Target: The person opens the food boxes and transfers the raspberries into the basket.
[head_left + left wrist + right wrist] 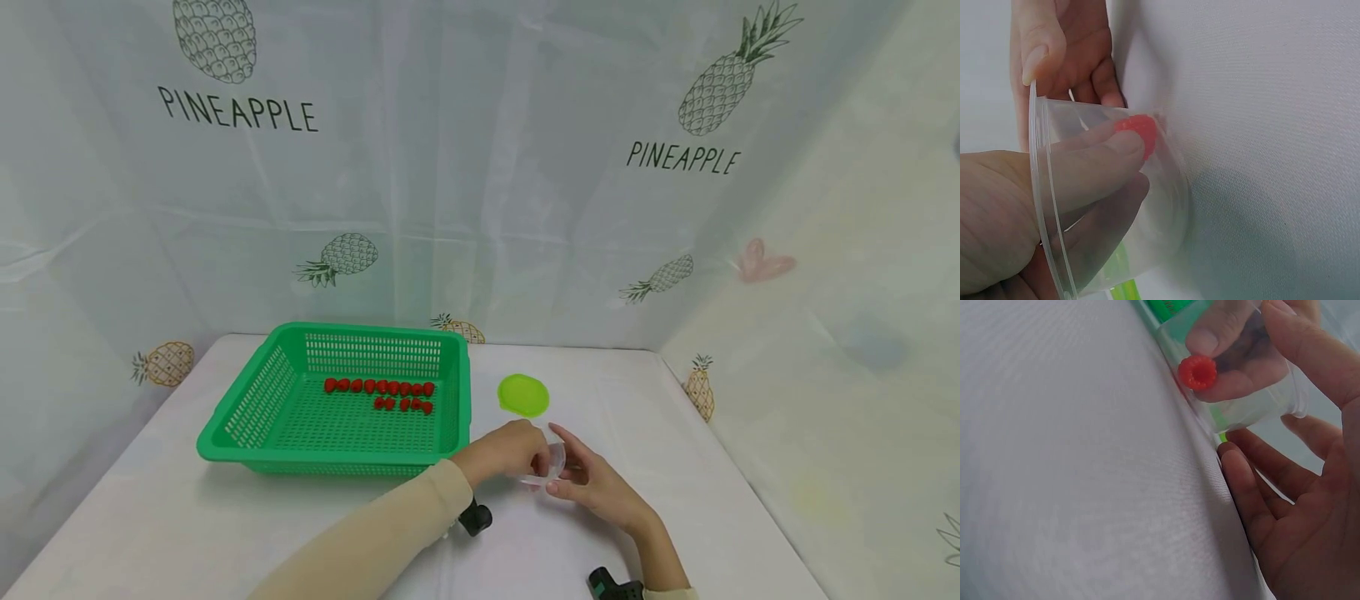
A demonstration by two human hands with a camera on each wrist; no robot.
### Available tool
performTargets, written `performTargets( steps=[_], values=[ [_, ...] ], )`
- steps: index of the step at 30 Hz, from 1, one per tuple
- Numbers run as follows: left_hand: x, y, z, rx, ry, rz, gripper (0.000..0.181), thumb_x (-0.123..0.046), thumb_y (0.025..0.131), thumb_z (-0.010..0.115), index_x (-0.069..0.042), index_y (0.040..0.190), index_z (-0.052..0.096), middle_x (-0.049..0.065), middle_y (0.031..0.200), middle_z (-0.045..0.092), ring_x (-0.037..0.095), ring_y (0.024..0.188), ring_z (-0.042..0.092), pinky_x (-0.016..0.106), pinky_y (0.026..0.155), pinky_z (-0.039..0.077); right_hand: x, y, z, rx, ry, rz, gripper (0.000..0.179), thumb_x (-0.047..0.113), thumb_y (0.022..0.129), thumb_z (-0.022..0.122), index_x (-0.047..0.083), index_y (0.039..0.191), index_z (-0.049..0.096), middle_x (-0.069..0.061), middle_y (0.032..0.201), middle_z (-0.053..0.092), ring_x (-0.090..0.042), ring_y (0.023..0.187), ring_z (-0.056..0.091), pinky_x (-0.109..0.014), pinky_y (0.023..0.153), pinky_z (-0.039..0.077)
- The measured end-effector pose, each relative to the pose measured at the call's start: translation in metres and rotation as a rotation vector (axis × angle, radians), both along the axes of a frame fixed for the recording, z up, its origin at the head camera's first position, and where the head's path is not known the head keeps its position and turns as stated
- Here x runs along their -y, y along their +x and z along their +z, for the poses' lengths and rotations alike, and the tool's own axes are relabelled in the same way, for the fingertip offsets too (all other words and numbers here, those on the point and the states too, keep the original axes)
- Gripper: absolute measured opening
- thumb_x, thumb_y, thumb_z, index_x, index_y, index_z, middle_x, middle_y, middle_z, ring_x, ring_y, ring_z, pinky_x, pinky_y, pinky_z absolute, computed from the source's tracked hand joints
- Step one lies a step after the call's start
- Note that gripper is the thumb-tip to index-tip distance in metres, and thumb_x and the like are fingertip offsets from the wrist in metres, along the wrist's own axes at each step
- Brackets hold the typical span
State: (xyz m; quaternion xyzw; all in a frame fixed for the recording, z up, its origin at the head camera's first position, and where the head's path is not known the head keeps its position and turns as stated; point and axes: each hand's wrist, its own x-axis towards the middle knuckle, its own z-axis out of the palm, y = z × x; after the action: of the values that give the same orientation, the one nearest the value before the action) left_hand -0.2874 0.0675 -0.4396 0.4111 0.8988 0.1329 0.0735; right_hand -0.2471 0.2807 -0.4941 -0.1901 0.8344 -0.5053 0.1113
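Reaching inside a clear plastic cup [557,463], my left hand [512,450] pinches a red raspberry [1197,370] between thumb and fingers. The raspberry [1145,131] shows through the cup wall near the bottom, its hollow end visible in the right wrist view. My right hand [602,490] holds the cup from the right, thumb at the rim and fingers around the far side. On the table, the cup stands just right of the green basket's near corner. In the head view my left hand hides part of the cup.
A green slotted basket [337,457] sits at the left, with two rows of raspberries [393,388] on its floor. Behind the cup lies a bright green round lid [523,395]. A pineapple-print curtain [480,200] hangs along the table's back edge.
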Motion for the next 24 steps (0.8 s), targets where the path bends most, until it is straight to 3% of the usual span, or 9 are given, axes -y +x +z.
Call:
performTargets(
  steps=[14,19,24],
  values=[
    [0.005,0.004,0.006,0.065,0.097,0.043,0.014,-0.005,0.09,0.085,-0.017,0.092,0.079,-0.012,0.083,0.069,0.003,0.079,0.057,0.016,0.077,0.05,0.0,0.001,-0.001,0.01,0.017,-0.013,0.092,0.023,0.097,0.08,0.019,0.17,0.025,-0.017,0.146,0.057,-0.03,0.129,0.061,-0.023,0.101,0.052],
    [0.012,0.005,0.023,0.088,0.172,0.048,0.014,-0.005,0.092,0.083,-0.017,0.091,0.076,-0.012,0.083,0.067,0.004,0.08,0.058,0.016,0.076,0.051,0.0,0.002,-0.001,0.02,0.031,-0.036,0.092,0.023,0.096,0.081,0.02,0.17,0.026,-0.017,0.147,0.057,-0.029,0.128,0.06,-0.022,0.1,0.052],
    [0.028,0.0,0.048,0.086,0.213,0.039,0.009,-0.009,0.096,0.08,-0.017,0.096,0.075,-0.01,0.087,0.069,0.004,0.082,0.059,0.016,0.076,0.051,0.0,0.001,-0.001,0.027,0.05,-0.048,0.091,0.025,0.096,0.082,0.022,0.169,0.028,-0.015,0.143,0.058,-0.028,0.126,0.059,-0.022,0.1,0.051]
  ],
)
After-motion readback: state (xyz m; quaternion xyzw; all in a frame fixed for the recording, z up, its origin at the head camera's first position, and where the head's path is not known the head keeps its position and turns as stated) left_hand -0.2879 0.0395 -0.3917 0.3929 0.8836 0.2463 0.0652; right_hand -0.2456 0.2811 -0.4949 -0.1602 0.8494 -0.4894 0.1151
